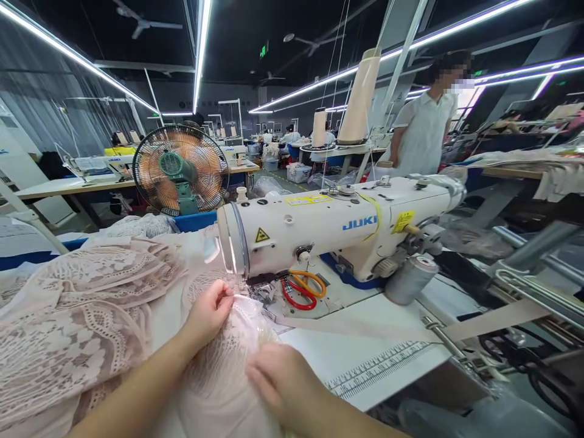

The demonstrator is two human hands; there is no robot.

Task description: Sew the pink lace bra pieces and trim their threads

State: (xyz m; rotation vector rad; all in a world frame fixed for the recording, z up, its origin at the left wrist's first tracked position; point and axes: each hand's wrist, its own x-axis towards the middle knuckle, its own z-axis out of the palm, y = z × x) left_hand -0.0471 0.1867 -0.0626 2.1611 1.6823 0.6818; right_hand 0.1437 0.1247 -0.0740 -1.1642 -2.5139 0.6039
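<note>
My left hand (210, 310) pinches the edge of a pale pink lace garment (228, 359) just in front of the sewing machine's needle area. My right hand (283, 377) is curled on the same garment, nearer to me and to the right; it is slightly blurred. The white JUKI sewing machine (314, 225) stands across the table beyond both hands. From the right, a beige elastic band (356, 328) runs over the table toward the needle area. Scissors (298, 295) with red and orange handles lie on the machine bed. The needle itself is hidden from view.
Piled lace pieces (86, 316) cover the left side. A grey thread cone (410, 280) stands right of the machine, near a printed ruler (383, 368) on the table edge. Behind are a large fan (180, 173) and a person (422, 131) in a white shirt.
</note>
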